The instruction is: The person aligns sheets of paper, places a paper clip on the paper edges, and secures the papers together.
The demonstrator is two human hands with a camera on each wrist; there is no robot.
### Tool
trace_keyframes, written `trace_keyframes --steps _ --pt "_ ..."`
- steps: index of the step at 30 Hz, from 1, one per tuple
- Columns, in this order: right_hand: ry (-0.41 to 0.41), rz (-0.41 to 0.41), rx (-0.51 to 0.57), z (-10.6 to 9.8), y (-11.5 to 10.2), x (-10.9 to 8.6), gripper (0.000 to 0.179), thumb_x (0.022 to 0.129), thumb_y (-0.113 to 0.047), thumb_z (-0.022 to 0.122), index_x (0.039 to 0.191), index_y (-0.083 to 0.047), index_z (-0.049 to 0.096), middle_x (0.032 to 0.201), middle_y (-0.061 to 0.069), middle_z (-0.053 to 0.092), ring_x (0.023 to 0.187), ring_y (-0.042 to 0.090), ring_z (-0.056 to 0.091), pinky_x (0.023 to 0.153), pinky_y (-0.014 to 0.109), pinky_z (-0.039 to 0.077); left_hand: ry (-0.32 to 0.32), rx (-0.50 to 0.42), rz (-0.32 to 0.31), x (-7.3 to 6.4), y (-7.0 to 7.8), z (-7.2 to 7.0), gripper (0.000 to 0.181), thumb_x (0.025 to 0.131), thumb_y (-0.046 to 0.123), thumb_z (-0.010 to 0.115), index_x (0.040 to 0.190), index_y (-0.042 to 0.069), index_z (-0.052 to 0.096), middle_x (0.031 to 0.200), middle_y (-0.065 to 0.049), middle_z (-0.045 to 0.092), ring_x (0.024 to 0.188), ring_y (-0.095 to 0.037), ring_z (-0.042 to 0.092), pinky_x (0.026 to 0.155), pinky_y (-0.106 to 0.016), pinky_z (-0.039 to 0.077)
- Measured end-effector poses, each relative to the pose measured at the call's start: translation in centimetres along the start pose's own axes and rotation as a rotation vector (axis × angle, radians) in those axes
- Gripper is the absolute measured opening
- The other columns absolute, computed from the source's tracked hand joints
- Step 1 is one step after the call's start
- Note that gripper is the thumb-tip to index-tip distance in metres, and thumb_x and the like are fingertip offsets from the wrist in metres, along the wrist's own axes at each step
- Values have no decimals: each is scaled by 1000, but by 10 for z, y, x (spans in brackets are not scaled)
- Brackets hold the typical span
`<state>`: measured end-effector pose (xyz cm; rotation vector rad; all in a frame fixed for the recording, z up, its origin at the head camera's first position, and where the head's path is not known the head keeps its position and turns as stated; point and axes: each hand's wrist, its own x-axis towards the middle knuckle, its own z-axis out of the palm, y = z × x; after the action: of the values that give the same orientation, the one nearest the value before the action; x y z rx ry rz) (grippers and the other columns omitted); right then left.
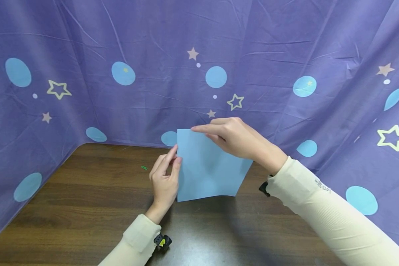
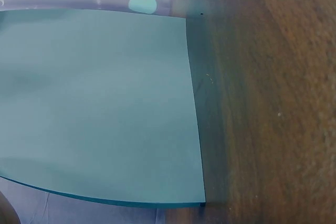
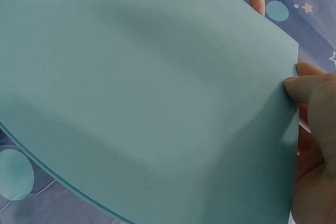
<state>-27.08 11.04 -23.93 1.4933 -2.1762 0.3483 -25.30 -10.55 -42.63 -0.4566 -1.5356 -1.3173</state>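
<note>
Light blue paper (image 1: 209,170) stands upright over the brown table, its lower edge slightly curved. In the left wrist view the paper (image 2: 100,108) has a darker band along one edge; whether it is one sheet or more I cannot tell. My left hand (image 1: 164,181) pinches the paper's left edge, thumb in front and fingers behind. My right hand (image 1: 234,136) holds the top edge near the upper left corner. In the right wrist view its thumb lies on the near face of the paper (image 3: 157,93), with other fingers behind.
A small green paper clip (image 1: 144,167) lies on the wooden table (image 1: 86,192), left of the paper. A purple curtain (image 1: 153,99) with stars and blue dots hangs behind and at both sides. Black straps (image 1: 163,241) show at the wrists.
</note>
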Motion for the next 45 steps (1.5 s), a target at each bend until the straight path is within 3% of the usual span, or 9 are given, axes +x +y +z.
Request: trace_keyframes --steps 22,31,45 --pt "-13 22 -16 -3 4 -5 43 102 1 66 140 -19 72 80 -2 62 63 10 46 58 26 44 -6 -1 -6 1 2 0 44 94 -8 75 136 8 74 102 -10 73 92 -18 67 86 -18 54" --pt "-13 22 -3 -5 2 -7 43 102 1 66 140 -18 72 87 0 68 64 10 47 59 27 45 -3 9 0 1 1 -1 43 95 -7 74 136 8 74 101 -10 73 91 -18 67 86 -18 54" --pt "-19 22 -10 -5 4 -7 46 102 7 62 140 -17 72 74 -3 55 61 10 41 55 26 41 -8 16 15 1 -1 -1 45 94 -8 74 136 8 73 100 -10 74 89 -18 67 85 -17 53"
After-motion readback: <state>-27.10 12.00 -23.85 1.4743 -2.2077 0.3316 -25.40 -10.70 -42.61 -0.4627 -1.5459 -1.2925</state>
